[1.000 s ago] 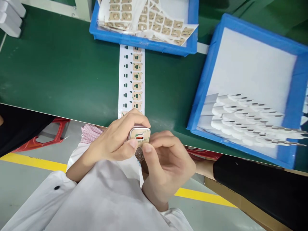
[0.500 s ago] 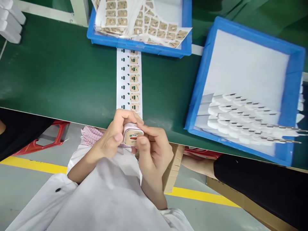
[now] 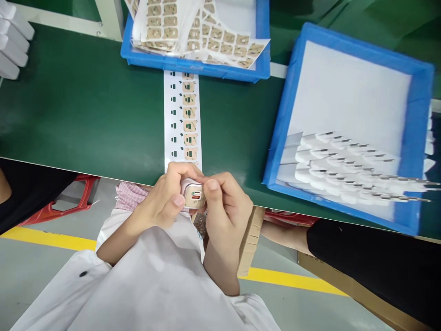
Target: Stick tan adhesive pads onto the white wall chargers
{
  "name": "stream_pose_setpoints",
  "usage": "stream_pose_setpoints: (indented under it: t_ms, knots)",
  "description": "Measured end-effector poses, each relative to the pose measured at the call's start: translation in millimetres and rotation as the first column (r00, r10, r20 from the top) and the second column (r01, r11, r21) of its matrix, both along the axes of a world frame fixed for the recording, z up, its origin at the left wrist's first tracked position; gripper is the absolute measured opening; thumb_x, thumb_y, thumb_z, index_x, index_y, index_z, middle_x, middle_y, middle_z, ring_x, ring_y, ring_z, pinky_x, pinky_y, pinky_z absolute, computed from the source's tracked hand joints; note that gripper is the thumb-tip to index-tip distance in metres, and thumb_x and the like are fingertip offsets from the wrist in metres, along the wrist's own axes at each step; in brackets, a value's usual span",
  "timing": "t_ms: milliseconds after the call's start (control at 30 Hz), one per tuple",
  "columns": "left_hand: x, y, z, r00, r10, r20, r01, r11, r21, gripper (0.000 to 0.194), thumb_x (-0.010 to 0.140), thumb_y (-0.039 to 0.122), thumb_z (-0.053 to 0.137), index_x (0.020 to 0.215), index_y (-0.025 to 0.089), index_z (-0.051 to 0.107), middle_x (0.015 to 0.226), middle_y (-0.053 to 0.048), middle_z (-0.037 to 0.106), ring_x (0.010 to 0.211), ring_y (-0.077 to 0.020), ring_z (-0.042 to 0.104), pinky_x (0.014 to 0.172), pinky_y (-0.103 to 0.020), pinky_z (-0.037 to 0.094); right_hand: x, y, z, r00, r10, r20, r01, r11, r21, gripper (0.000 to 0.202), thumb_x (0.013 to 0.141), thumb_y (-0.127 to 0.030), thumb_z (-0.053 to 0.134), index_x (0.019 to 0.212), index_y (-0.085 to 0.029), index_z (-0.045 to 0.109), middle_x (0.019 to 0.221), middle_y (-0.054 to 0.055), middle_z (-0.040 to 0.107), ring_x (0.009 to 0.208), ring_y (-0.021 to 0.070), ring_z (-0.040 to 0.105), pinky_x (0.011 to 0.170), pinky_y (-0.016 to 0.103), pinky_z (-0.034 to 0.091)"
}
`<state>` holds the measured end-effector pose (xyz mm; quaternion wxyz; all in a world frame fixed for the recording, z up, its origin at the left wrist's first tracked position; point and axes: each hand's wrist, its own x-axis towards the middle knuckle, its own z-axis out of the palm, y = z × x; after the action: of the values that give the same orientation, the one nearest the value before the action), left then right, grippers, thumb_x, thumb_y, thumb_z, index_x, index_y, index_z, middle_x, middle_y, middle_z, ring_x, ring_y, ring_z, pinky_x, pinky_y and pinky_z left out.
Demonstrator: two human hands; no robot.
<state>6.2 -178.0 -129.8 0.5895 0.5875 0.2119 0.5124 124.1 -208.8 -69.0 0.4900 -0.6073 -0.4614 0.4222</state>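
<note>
One rounded white block [image 3: 192, 193] with papery tan face [image 3: 190, 202], left hand [image 3: 161, 201] clasped around it, right hand [image 3: 227, 202] pinching its edge.

Red stool [image 3: 90, 190] poking out by the edge of the green table [image 3: 86, 105] on the left — someone's black clothing [image 3: 34, 188] right next to it. Yellow line [image 3: 48, 237] across the grey floor [image 3: 41, 285], cardboard box [image 3: 250, 243] near the table, co-worker's black sleeve [image 3: 365, 262] at right — pale metal post [image 3: 110, 18] up top.
</note>
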Motion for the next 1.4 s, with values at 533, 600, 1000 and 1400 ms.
stream_pose_setpoints:
  t_ms: [533, 600, 1000, 1400]
  knots:
    - [7, 7, 6.0, 0.997, 0.072, -0.009, -0.070, 0.993, 0.094, 0.031, 0.099, 0.049, 0.052, 0.114, 0.028, 0.034, 0.091, 0.003, 0.054, 0.060, -0.0086, 0.055, 0.061, -0.025, 0.047, 13, 9, -9.2, 0.992, 0.036, -0.124, -0.037, 0.999, -0.005, 0.034, 0.100, -0.047, 0.057, 0.080, -0.021, 0.066, 0.055, -0.006, 0.053, 0.046, 0.0084, 0.046, 0.046, 0.022, 0.037]
    - [6, 8, 7.7, 0.995, 0.099, 0.021, -0.100, 0.994, 0.039, 0.031, 0.098, 0.049, 0.055, 0.111, 0.027, 0.036, 0.090, 0.002, 0.055, 0.061, -0.0080, 0.054, 0.059, -0.023, 0.046, 15, 9, -14.5, 0.969, 0.044, -0.244, -0.051, 0.998, -0.021, 0.029, 0.099, -0.046, 0.057, 0.096, -0.022, 0.072, 0.059, -0.005, 0.058, 0.048, 0.0105, 0.053, 0.047, 0.023, 0.041]
    - [5, 6, 10.1, 0.985, 0.167, -0.038, -0.167, 0.986, 0.008, 0.025, 0.092, 0.039, 0.067, 0.106, 0.025, 0.052, 0.091, 0.000, 0.058, 0.072, -0.0112, 0.054, 0.066, -0.026, 0.046, 15, 9, -18.4, 0.907, -0.024, -0.421, 0.028, 1.000, 0.003, 0.013, 0.091, -0.036, 0.069, 0.090, -0.025, 0.075, 0.055, -0.006, 0.061, 0.045, 0.0076, 0.052, 0.046, 0.018, 0.041]
    - [2, 2, 24.8, 0.979, 0.204, 0.008, -0.202, 0.972, -0.122, 0.041, 0.101, 0.057, 0.045, 0.097, 0.021, 0.065, 0.088, -0.005, 0.061, 0.080, -0.0181, 0.063, 0.072, -0.032, 0.056, 15, -1, -46.1, 0.835, 0.191, -0.516, -0.313, 0.936, -0.161, 0.064, 0.085, -0.080, 0.052, 0.068, -0.020, 0.062, 0.053, 0.000, 0.062, 0.047, 0.0148, 0.060, 0.053, 0.028, 0.053]
